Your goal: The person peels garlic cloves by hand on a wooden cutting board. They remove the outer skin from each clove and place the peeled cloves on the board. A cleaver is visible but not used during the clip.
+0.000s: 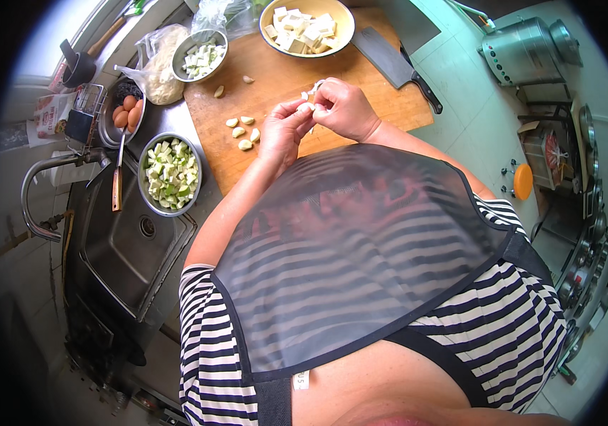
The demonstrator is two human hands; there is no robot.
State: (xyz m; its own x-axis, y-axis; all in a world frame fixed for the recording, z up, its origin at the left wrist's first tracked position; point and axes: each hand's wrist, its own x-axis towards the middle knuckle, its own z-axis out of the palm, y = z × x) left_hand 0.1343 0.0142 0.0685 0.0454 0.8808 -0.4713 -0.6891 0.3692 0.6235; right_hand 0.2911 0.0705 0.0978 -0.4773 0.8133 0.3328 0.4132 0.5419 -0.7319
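Over the wooden cutting board (410,114), my left hand (282,130) pinches a pale garlic clove (306,108) between thumb and fingertips. My right hand (345,109) meets it there, its fingers closed on the same clove, with whitish bits of garlic or skin (315,87) just beyond. Several peeled garlic cloves (238,132) lie left of my left hand. Farther back on the board are two more cloves, one of them yellowish (219,91). A cleaver (384,56) with a black handle rests at the board's right side. An enamel bowl (351,24) of white cubes, possibly tofu, stands at the back.
Left of the board stand a bowl of green-white cubes (142,183), a smaller bowl (175,63) of chopped pieces, a bag of dough-like food (164,80) and a metal bowl (106,128) with eggs. A steel sink (123,234) and faucet (26,191) are at the left.
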